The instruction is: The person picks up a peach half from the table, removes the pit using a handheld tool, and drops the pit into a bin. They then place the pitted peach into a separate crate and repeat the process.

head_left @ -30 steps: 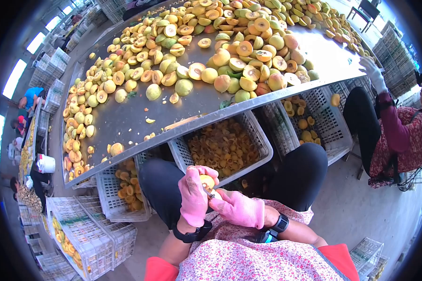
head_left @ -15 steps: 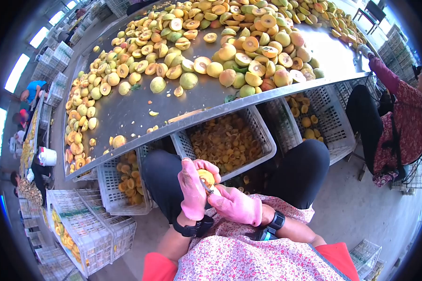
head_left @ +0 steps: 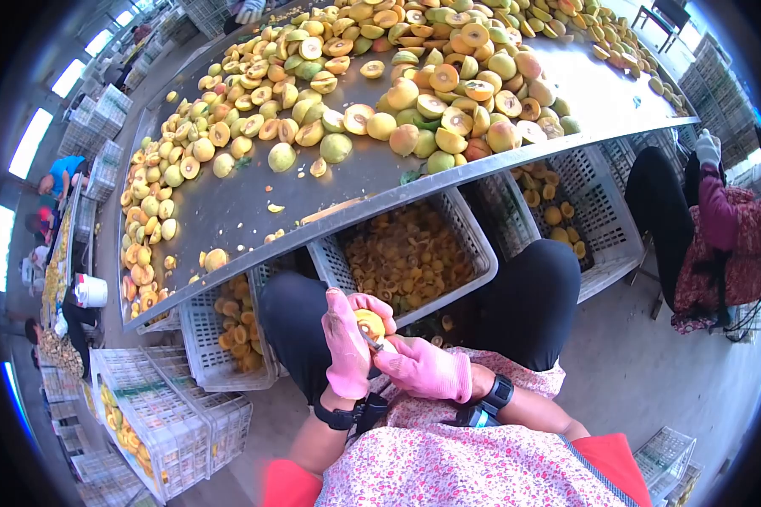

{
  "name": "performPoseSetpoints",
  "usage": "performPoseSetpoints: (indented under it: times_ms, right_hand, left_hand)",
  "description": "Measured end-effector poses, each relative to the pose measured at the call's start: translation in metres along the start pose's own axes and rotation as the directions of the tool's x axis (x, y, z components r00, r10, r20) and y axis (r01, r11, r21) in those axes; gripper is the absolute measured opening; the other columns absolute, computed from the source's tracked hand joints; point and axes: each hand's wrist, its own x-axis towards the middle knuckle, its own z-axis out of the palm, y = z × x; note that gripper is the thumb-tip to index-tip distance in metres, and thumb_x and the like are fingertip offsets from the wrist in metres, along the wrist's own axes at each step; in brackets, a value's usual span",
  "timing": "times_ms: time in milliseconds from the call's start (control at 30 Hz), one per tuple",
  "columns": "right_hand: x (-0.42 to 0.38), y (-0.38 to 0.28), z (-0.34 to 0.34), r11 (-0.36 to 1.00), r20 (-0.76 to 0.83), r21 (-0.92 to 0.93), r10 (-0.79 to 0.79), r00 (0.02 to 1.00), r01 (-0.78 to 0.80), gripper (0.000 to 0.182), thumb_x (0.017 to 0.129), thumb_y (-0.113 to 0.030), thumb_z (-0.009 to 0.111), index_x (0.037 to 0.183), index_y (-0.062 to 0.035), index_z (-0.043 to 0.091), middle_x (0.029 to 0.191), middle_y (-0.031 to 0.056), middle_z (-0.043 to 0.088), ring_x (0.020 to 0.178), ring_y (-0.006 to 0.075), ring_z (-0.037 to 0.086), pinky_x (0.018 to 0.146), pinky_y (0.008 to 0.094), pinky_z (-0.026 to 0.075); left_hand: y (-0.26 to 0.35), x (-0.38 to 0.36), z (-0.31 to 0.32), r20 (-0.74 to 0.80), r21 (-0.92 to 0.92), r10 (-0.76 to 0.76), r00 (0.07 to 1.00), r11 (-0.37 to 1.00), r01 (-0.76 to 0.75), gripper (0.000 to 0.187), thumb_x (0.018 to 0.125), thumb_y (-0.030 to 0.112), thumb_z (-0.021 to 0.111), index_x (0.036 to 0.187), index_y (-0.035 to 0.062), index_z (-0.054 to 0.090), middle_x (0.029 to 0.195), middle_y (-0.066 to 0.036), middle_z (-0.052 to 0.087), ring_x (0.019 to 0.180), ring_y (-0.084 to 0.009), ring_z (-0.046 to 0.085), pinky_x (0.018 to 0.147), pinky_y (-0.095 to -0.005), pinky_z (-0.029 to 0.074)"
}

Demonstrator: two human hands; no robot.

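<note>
My left hand [head_left: 348,345], in a pink glove, is wrapped round a halved yellow fruit [head_left: 369,322] above my lap. My right hand [head_left: 423,367], also gloved in pink, is closed on a small dark tool [head_left: 372,342] whose tip lies against the cut face of the fruit. The two hands touch each other. Just beyond them stands a white crate [head_left: 492,269] of peelings and fruit scraps, partly under the metal table [head_left: 220,203]. Many whole and halved fruits [head_left: 336,148] lie heaped on the table.
A crate of fruit halves [head_left: 196,338] stands left of my knee, with stacked crates [head_left: 156,414] further left. Another crate [head_left: 604,224] is under the table at right. A co-worker [head_left: 723,245] sits at the right; other people are at far left.
The co-worker's gloved hand at the right has moved back from the table edge. Another gloved hand now shows at the table's far edge. My hands keep nearly the same hold.
</note>
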Motion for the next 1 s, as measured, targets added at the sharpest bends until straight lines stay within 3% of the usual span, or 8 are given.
performPoseSetpoints:
  times_ms: [100, 300, 367, 467, 567, 767, 833, 1000]
  right_hand:
    - [-0.017, -0.044, -0.005, 0.940, 0.079, 0.207, 0.259, 0.963, -0.270, 0.036, 0.105, -0.048, 0.054, 0.097, -0.0130, 0.053, 0.066, -0.0055, 0.046, 0.046, 0.0039, 0.037, 0.040, 0.0225, 0.027]
    - [-0.014, -0.037, -0.001, 0.930, 0.168, 0.257, 0.223, 0.960, -0.261, 0.037, 0.106, -0.047, 0.053, 0.097, -0.0115, 0.054, 0.067, -0.0044, 0.047, 0.048, 0.0041, 0.037, 0.043, 0.0230, 0.028]
    - [-0.010, -0.030, 0.007, 0.995, -0.021, -0.055, 0.081, 0.996, -0.082, 0.037, 0.106, -0.046, 0.053, 0.095, -0.0106, 0.055, 0.068, -0.0048, 0.046, 0.053, 0.0045, 0.038, 0.048, 0.0238, 0.031]
    - [-0.015, -0.039, 0.005, 0.979, 0.069, 0.103, 0.170, 0.983, -0.176, 0.036, 0.107, -0.045, 0.052, 0.096, -0.0110, 0.056, 0.067, -0.0060, 0.045, 0.057, 0.0049, 0.038, 0.051, 0.0248, 0.030]
    - [-0.015, -0.041, 0.001, 0.948, 0.165, 0.202, 0.213, 0.963, -0.244, 0.036, 0.106, -0.046, 0.053, 0.096, -0.0118, 0.056, 0.066, -0.0067, 0.044, 0.055, 0.0047, 0.038, 0.049, 0.0247, 0.029]
    - [-0.009, -0.035, 0.001, 0.928, 0.156, 0.216, 0.273, 0.949, -0.303, 0.038, 0.106, -0.049, 0.053, 0.092, -0.0139, 0.052, 0.061, -0.0077, 0.044, 0.047, 0.0036, 0.035, 0.042, 0.0236, 0.024]
    - [-0.006, -0.030, 0.000, 0.905, 0.216, 0.310, 0.232, 0.948, -0.292, 0.034, 0.104, -0.048, 0.057, 0.096, -0.0154, 0.052, 0.064, -0.0070, 0.043, 0.047, 0.0032, 0.033, 0.042, 0.0218, 0.023]
    - [-0.006, -0.037, -0.002, 0.904, 0.147, 0.210, 0.348, 0.926, -0.373, 0.035, 0.105, -0.047, 0.056, 0.092, -0.0144, 0.052, 0.064, -0.0068, 0.043, 0.048, 0.0032, 0.034, 0.043, 0.0219, 0.024]
  left_hand:
    - [0.012, -0.002, 0.004, 0.042, -0.002, -0.014, 0.999, 1.000, 0.014, 0.086, 0.102, 0.075, 0.023, 0.083, 0.0027, 0.065, 0.072, -0.007, 0.065, 0.066, -0.0157, 0.063, 0.064, -0.0263, 0.050]
    - [0.008, -0.007, 0.010, -0.084, -0.120, 0.081, 0.993, 0.989, -0.091, 0.078, 0.106, 0.067, 0.025, 0.084, 0.0020, 0.061, 0.067, -0.011, 0.065, 0.059, -0.0173, 0.060, 0.058, -0.0290, 0.049]
    - [0.013, -0.006, 0.010, -0.054, -0.010, 0.058, 0.997, 0.998, -0.058, 0.076, 0.107, 0.065, 0.024, 0.080, 0.0023, 0.059, 0.066, -0.012, 0.065, 0.055, -0.0178, 0.058, 0.055, -0.0297, 0.047]
    - [0.015, -0.004, 0.004, 0.058, -0.055, 0.122, 0.991, 0.991, -0.119, 0.070, 0.108, 0.060, 0.029, 0.078, 0.0030, 0.054, 0.066, -0.012, 0.064, 0.055, -0.0182, 0.059, 0.054, -0.0297, 0.047]
    - [0.008, -0.005, 0.004, -0.012, -0.240, 0.107, 0.994, 0.965, -0.106, 0.064, 0.109, 0.056, 0.035, 0.078, 0.0032, 0.052, 0.065, -0.012, 0.063, 0.055, -0.0190, 0.059, 0.054, -0.0308, 0.048]
    - [0.007, 0.001, -0.001, 0.040, -0.083, 0.137, 0.990, 0.988, -0.134, 0.065, 0.108, 0.058, 0.037, 0.074, 0.0042, 0.050, 0.064, -0.012, 0.061, 0.054, -0.0195, 0.058, 0.052, -0.0318, 0.047]
    - [0.003, 0.004, 0.000, -0.026, -0.384, 0.071, 0.997, 0.920, -0.076, 0.070, 0.107, 0.063, 0.034, 0.070, 0.0051, 0.050, 0.064, -0.012, 0.062, 0.052, -0.0198, 0.057, 0.051, -0.0318, 0.046]
    - [0.009, 0.009, -0.003, 0.037, -0.051, 0.021, 0.999, 0.999, -0.019, 0.077, 0.106, 0.064, 0.030, 0.065, 0.0037, 0.054, 0.058, -0.012, 0.060, 0.050, -0.0197, 0.056, 0.050, -0.0308, 0.045]
